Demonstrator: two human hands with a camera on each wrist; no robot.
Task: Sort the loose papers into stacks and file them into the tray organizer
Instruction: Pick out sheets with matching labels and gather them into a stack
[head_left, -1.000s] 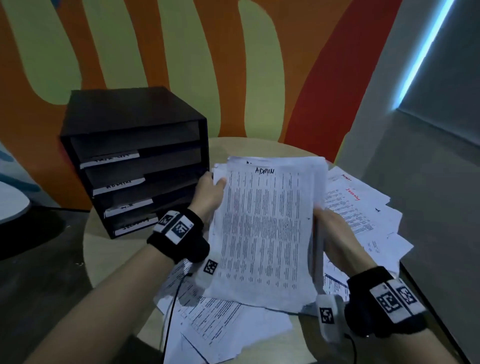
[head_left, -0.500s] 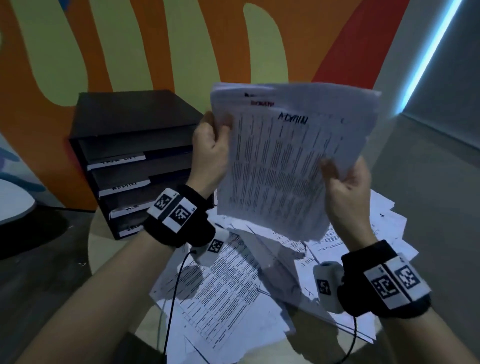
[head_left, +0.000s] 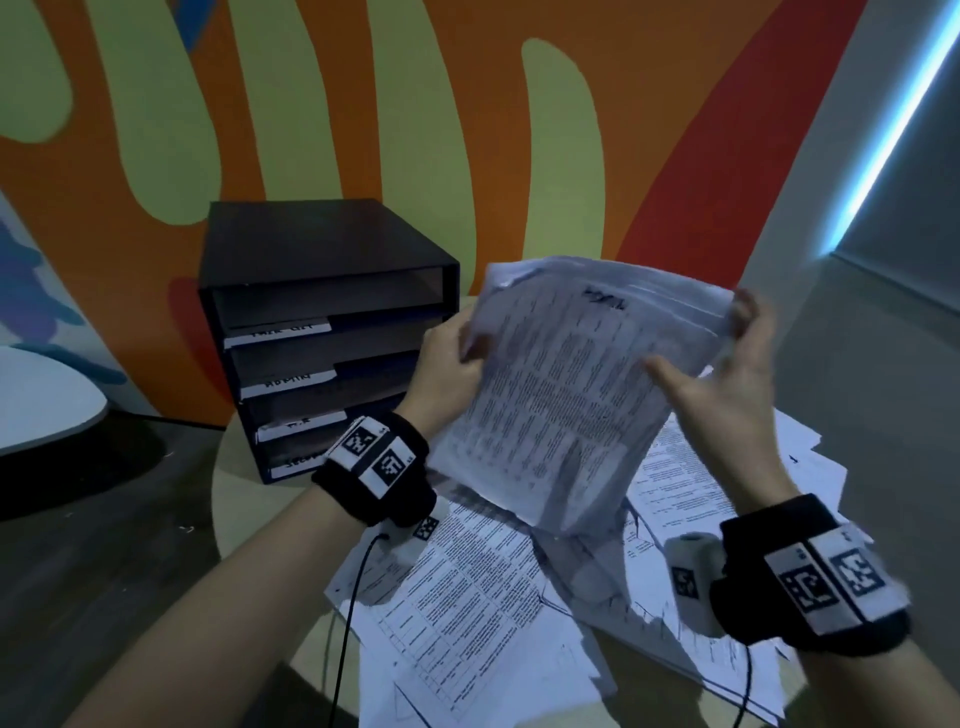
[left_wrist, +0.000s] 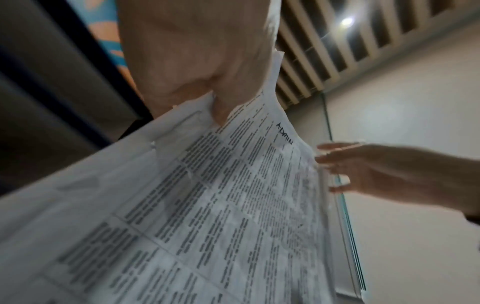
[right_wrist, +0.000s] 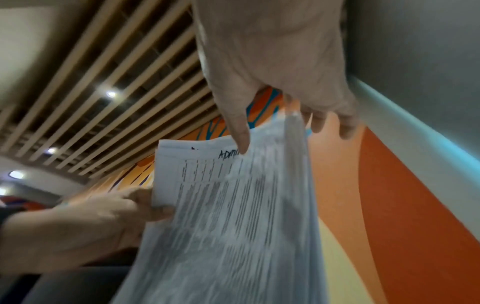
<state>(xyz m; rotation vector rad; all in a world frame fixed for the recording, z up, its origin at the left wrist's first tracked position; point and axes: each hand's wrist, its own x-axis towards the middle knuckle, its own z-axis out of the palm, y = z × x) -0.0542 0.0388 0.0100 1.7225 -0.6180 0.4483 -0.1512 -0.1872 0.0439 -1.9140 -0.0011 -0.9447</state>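
A thick stack of printed papers stands tilted above the table, its top sheet hand-marked ADMIN. My left hand grips its upper left edge, thumb on the front sheet. My right hand lies against the upper right edge with straight fingers behind the stack and the thumb across the front. The stack's lowest corner hangs close over the loose papers; contact cannot be told. The black tray organizer stands to the left, with several shelves carrying white labels.
Loose printed sheets cover most of the round wooden table, spreading to its right edge. A painted orange and green wall rises right behind the organizer. Cables run from both wrist bands over the papers.
The stack was lifted off the pile and held high, and has now come down again, tilted. My right hand slid from the lower right edge to the upper right corner and its fingers straightened.
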